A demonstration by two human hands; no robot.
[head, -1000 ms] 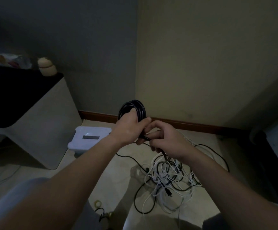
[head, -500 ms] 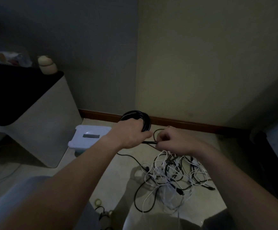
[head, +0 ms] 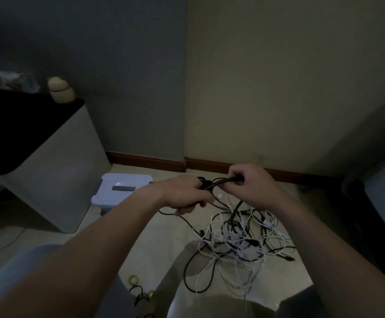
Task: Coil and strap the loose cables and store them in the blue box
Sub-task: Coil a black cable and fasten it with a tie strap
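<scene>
— Where's the black cable (head: 220, 180)?

— Stretched in mid-air between both hands, above the floor (head: 164, 239). The left hand (head: 184, 195) is clamped round the coil (head: 203, 180), which it mostly hides. The right hand (head: 253, 188) pinches the strands just beside it. The tail drops into the pile of loose cables (head: 235, 239) below.

— How should this turn go?

— I'd keep the left grip firm so the finished loops don't spring open, feed the slack with the right hand, and lay each loop the same size. The tail looks snagged among the white leads, so I'd pull gently and shake it free rather than yank it.

— And the blue box (head: 108, 196)?

— It's on the floor to the left with its lid on, well apart from the hands. Some small rings (head: 133, 280) lie near the knees; whether they're straps, I can't tell.

— What's different from a second ago?

— Then the coil stood upright above the left fist, a clear ring. Now it's tipped down behind the hand. The right hand has risen and moved right, drawing the cable out.
</scene>
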